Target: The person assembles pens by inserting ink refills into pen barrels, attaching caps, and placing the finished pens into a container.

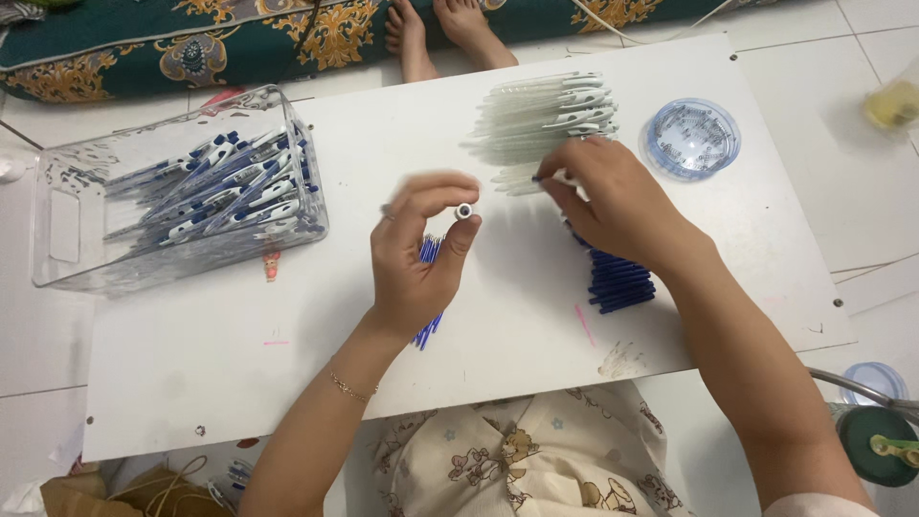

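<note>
1. Board (239, 354): flat white panel on a tiled floor, smooth, screw holes at the corners, faint pink and grey smudges. Everything is worked on it.
2. Bin (57, 239): clear hard plastic, rectangular, at the left end of the board. Holds a loose heap of finished pens (225, 191), white bodies with blue grips and clips.
3. Barrels (541, 115): stack of pale translucent tubes with grey-spotted clip ends, laid roughly parallel at the far middle, tips pointing left.
4. Refills (622, 278): thin blue sticks in a tidy bundle just under the right wrist, partly hidden by it.
5. Lid (691, 139): round clear blue dish, right of the barrels, holding tiny metal springs, I think; too small to be sure.
6. Right hand (613, 201): fingers pinched on the tip end of one barrel at the near edge of the stack. To do this well: take one barrel only, grip near the end, pull along its axis so the stack stays aligned.
7. Left hand (416, 254): lifted over mid-board, clenched round a bunch of spare refills (428, 251) in the palm, with thumb and forefinger pinching a small white tube end-on, open bore facing the camera. Keep the bore facing up and steady for clean insertion.
</note>
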